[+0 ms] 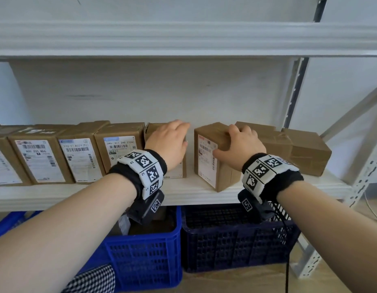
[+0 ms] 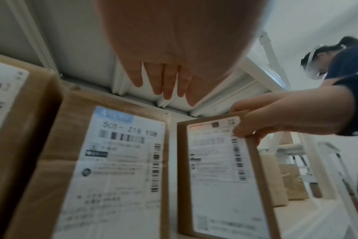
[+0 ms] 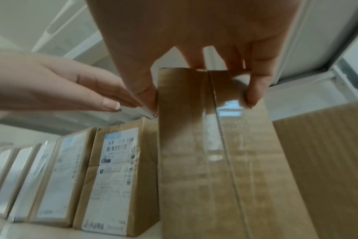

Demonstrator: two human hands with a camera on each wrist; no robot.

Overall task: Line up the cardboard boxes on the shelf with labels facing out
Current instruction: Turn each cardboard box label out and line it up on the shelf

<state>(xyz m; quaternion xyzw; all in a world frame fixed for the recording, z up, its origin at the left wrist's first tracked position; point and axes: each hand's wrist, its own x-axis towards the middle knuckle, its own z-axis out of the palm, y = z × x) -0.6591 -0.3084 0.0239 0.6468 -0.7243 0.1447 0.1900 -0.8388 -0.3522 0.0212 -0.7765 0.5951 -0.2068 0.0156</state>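
Several cardboard boxes (image 1: 41,157) stand in a row on the left of the white shelf (image 1: 183,194), white labels facing out. My left hand (image 1: 170,140) lies with straight fingers over the top of the row's last box (image 2: 117,161), labelled 501-Z18 E08. A gap to its right, an angled box (image 1: 206,161) has its label turned left. My right hand (image 1: 238,140) grips its top, thumb on the label face and fingers over the taped side (image 3: 215,161). Two more boxes (image 1: 263,140) (image 1: 308,151) behind it show only plain brown sides.
The upper shelf board (image 1: 183,39) hangs above the boxes. A metal upright (image 1: 295,92) bounds the shelf on the right. Under the shelf stand a blue crate (image 1: 145,250) and a dark blue crate (image 1: 236,240). Another person's arm does not appear; only mine.
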